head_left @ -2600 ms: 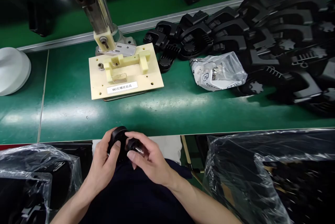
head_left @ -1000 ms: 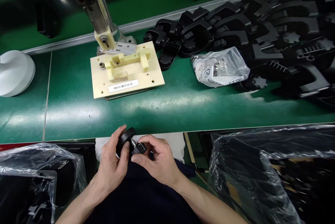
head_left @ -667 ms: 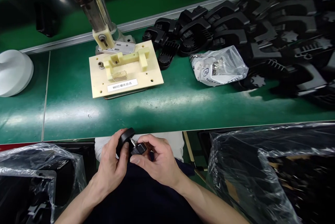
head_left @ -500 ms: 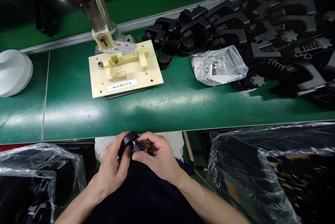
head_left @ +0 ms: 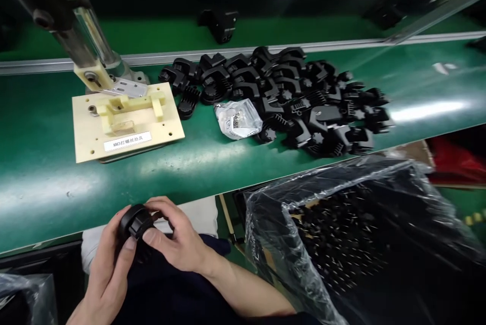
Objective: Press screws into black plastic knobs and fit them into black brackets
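Below the bench's front edge, my left hand (head_left: 111,259) is wrapped round a black plastic clamp part (head_left: 133,219) with a rounded top. My right hand (head_left: 175,239) pinches the same piece from the right, thumb and fingertips on a small black knob (head_left: 142,222) at its side. Its underside is hidden by my fingers and dark clothing. Past my hands on the green bench (head_left: 197,168) stands a cream fixture plate (head_left: 175,130) with a printed label, beneath a press column (head_left: 81,44).
A pile of black clamp parts (head_left: 288,74) covers the bench's middle right. A plastic bag of small metal screws (head_left: 240,120) lies before it. At lower right, a plastic-lined bin (head_left: 261,224) holds many black pieces with metal pins (head_left: 341,239). A lined box (head_left: 32,289) sits lower left.
My view has swung to the right, bringing more of the pile and right bin into sight. Both hands still hold the black part, which is turned, with the knob now closer against its body.
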Demonstrator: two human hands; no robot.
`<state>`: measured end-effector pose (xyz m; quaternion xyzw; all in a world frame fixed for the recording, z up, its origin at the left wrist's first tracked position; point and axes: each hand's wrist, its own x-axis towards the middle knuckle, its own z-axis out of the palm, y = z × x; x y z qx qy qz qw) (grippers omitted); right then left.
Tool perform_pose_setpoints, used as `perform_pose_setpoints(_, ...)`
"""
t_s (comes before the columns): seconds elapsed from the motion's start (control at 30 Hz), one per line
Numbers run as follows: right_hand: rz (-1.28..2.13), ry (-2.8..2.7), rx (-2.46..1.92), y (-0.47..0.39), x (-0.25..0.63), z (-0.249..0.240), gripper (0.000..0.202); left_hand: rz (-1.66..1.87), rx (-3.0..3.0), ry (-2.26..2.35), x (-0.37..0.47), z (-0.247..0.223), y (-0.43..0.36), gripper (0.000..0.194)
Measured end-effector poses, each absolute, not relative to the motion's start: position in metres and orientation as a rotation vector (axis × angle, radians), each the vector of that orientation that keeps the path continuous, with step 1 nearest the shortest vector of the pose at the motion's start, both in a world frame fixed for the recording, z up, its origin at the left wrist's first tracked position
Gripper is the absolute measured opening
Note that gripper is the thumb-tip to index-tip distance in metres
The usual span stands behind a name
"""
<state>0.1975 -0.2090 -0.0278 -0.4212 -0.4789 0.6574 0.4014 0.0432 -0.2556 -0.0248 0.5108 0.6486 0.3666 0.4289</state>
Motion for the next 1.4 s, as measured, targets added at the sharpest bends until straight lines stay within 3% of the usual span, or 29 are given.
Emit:
perform_pose_setpoints(0.17, 1.890, -0.962, -0.919, -0.214, 0.192, -0.032, 0.056, 0.937, 1.299, 1.582, 0.049, -0.021, -0.254, 0.040)
perform_pose_setpoints(0.3, 1.814, -1.022, -1.018, -0.213, 0.193, -0.032, 0.058, 1.012, 1.421, 1.463, 0.041, -0.030, -0.248, 0.039)
perform_pose_setpoints(0.47, 1.383, -1.498, -1.192, -0.206, 0.200, -0.032, 0.043, 0.942, 1.563, 1.497, 0.022, -0.040, -0.234, 0.042)
perform_pose_setpoints(0.67, 0.765, -2.097, -1.030, -0.167, 0.236, -0.013, 0.025, 0.952, 1.852, 1.327, 0.020, -0.042, -0.203, 0.031)
perform_pose_setpoints(0.87, 0.017, -1.759, -1.451, -0.107, 0.324, 0.018, 0.015, 1.091, 1.796, 1.465, 0.021, -0.061, -0.184, 0.028)
perform_pose_setpoints(1.03, 0.195, -1.839, -1.336, -0.110, 0.315, 0.008, 0.017, 1.162, 1.824, 1.422, 0.019, -0.068, -0.180, 0.032)
perform_pose_setpoints(1.2, 0.396, -2.358, -0.981, -0.134, 0.242, -0.023, 0.043, 1.258, 1.880, 1.309, 0.018, -0.069, -0.179, 0.032)
perform_pose_setpoints(1.4, 0.431, -2.401, -0.887, -0.140, 0.212, -0.047, 0.050, 1.340, 2.011, 1.244, 0.019, -0.067, -0.182, 0.036)
